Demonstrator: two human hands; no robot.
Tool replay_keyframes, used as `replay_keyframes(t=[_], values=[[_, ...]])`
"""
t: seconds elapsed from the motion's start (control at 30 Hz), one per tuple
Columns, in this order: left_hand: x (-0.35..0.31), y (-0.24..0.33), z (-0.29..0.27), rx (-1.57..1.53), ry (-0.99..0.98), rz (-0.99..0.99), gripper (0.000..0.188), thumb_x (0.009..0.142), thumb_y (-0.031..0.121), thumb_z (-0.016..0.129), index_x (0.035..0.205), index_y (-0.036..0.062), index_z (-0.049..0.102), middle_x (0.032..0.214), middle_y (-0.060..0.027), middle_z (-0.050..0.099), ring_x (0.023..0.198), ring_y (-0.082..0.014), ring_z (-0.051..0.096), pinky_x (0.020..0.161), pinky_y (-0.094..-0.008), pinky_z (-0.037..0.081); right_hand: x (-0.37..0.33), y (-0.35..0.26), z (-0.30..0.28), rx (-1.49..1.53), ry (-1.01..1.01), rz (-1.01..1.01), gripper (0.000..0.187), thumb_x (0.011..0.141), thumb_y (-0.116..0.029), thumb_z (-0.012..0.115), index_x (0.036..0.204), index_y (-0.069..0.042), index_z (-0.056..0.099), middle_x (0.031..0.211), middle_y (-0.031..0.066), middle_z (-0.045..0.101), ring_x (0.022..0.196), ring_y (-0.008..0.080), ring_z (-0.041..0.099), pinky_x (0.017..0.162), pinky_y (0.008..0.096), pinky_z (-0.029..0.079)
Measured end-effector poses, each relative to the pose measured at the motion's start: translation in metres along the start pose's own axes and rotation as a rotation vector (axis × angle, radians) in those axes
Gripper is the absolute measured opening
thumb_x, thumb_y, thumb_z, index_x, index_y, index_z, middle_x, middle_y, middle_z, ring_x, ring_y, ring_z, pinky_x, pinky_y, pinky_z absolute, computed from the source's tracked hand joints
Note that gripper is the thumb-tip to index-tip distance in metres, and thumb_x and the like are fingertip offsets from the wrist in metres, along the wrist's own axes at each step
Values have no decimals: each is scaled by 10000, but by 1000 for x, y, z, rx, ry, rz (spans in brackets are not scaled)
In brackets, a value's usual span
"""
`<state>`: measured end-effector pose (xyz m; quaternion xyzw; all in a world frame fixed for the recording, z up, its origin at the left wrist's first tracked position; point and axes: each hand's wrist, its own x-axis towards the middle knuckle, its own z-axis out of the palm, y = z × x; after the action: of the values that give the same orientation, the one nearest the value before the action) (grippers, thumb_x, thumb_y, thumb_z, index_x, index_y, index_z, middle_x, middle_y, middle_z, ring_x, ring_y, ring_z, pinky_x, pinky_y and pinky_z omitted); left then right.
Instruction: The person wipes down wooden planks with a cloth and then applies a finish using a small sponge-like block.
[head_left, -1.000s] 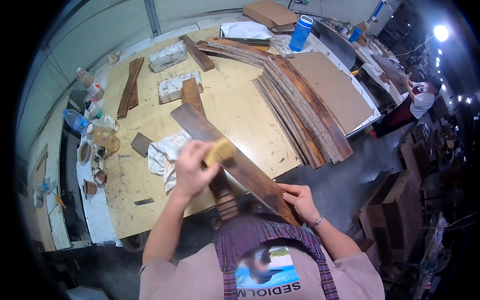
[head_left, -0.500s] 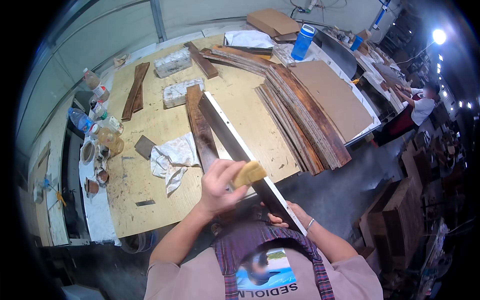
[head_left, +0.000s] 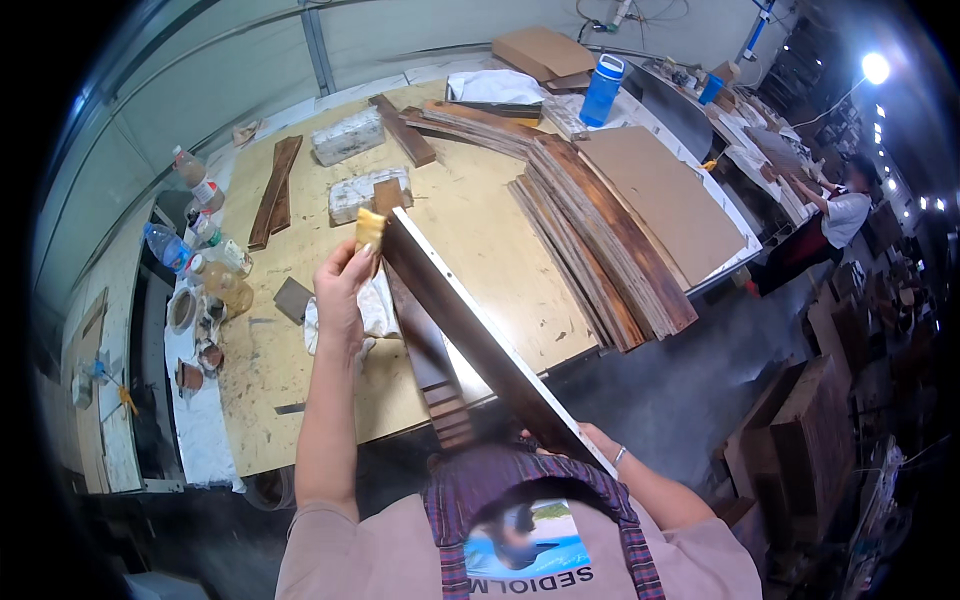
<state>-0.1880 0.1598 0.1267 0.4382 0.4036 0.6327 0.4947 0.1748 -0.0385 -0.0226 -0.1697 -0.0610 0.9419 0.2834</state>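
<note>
My left hand [head_left: 343, 280] pinches a yellow sponge [head_left: 369, 229] beside the far end of a long dark-brown board [head_left: 462, 335]. Whether the sponge touches the board, I cannot tell. The board slants from the table toward my body, its white edge strip with small holes facing up. At the near end my right hand [head_left: 600, 442] grips it, with the fingers partly hidden. Beneath it, another brown board [head_left: 425, 355] lies over the table's front edge. A crumpled white cloth [head_left: 378, 310] sits behind my left wrist.
Stacked brown boards [head_left: 600, 240] lie on the right of the table [head_left: 270, 375], next to a cardboard sheet [head_left: 665, 190]. White-wrapped blocks [head_left: 347, 135] and a blue jug [head_left: 602, 92] stand farther back. Bottles [head_left: 222, 283] line the left edge. Another person [head_left: 845, 220] works at far right.
My left hand has moved away from my body with the sponge, from the board's middle to its far end. My right hand still grips the near end.
</note>
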Motion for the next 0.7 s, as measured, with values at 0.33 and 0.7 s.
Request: replay_keyframes(t=[0.33, 0.7], values=[[-47, -46, 36, -364, -294, -292, 388, 881, 105, 648, 1236, -31, 567, 1119, -89, 671, 1008, -154, 665, 889, -342, 571, 25, -34, 65, -152, 65, 5, 525, 1039, -357, 369, 1368, 43, 453, 870, 189, 610, 728, 241, 639, 617, 311, 538], [-52, -20, 29, 50, -88, -215, 346, 828, 137, 737, 1126, -14, 647, 905, -33, 650, 772, -90, 577, 697, -242, 464, 12, -50, 92, -871, 337, -133, 293, 952, -258, 615, 1079, 4, 648, 957, 76, 694, 845, 133, 656, 777, 280, 527]])
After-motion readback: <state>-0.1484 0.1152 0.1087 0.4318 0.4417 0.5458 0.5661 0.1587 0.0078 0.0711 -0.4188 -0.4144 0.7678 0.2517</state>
